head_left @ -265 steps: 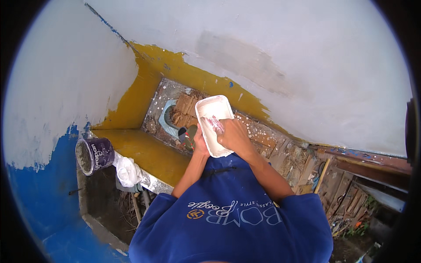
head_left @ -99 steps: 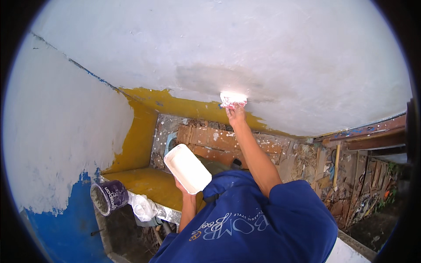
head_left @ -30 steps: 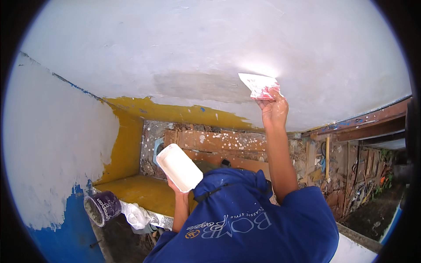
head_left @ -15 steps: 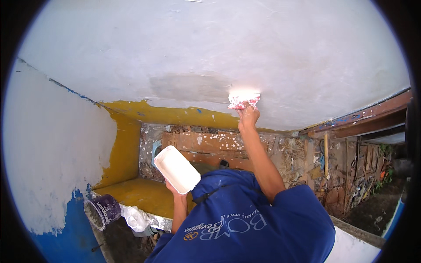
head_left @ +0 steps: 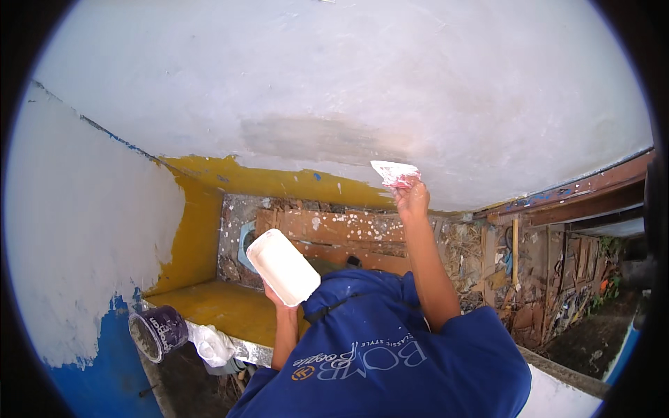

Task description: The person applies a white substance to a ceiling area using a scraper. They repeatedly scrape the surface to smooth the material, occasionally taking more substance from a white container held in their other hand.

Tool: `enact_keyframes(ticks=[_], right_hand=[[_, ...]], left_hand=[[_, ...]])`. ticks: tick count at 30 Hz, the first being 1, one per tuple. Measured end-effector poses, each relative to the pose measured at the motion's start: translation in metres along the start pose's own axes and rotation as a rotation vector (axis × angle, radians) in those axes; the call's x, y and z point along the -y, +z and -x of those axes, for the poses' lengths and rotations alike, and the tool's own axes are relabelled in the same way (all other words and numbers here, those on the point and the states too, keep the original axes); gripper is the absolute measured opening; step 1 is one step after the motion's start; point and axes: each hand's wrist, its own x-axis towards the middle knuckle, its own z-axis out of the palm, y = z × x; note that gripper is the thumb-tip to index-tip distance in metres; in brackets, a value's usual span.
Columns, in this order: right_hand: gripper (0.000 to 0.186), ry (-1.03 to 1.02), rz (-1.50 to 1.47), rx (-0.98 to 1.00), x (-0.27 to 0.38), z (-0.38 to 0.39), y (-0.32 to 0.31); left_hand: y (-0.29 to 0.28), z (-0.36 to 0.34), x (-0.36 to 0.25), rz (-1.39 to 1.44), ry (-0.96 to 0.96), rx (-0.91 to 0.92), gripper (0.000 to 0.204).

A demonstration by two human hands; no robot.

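Skimming the wall [head_left: 460,90] with the scraper [head_left: 394,173] looks to be the step in hand. The right hand [head_left: 412,200] pinches the scraper by its lower edge, the blade tilted up and leftward, just below the right end of the grey patch [head_left: 306,138]; whether it touches the wall, I cannot tell. The left hand [head_left: 277,296] grips the white tray [head_left: 270,281] from beneath, tilted, just beside the shirt [head_left: 390,355]. The next move seems to call for the blade laid evenly against the wall, with light, steady pressure and the tray kept near.
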Motion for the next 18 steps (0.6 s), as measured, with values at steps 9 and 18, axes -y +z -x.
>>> enact_keyframes(ticks=[9, 18], right_hand=[[0.031, -0.197, -0.135, 0.305, 0.101, 0.036, 0.039], [0.011, 0.342, -0.305, 0.092, -0.064, -0.025, -0.022]], left_hand=[[-0.009, 0.005, -0.002, -0.026, 0.064, -0.110, 0.063], [-0.029, -0.002, -0.001, 0.091, -0.032, -0.166, 0.067]])
